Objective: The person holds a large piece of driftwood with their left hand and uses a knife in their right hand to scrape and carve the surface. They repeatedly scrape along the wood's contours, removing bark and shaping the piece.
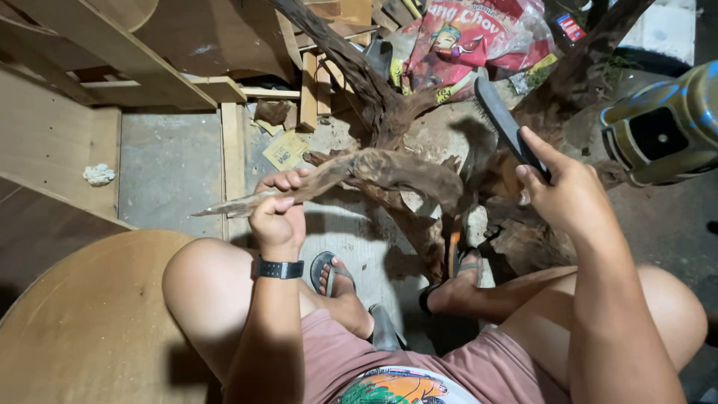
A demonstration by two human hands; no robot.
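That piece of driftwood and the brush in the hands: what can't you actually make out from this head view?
- Brush: its handle end is wrapped by the right hand, and the bristles are dark and too small to read.
- Driftwood branch: the gripped stretch is covered by the left hand; its far end merges into the root pile behind.
- Helmet-like object: cut off by the right edge.
- Right foot: partly behind the wood.

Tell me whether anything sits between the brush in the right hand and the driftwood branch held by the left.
Nothing visible does. The brush in the right hand is raised above the branch, which the left hand grips near its thin end; only open air separates them.
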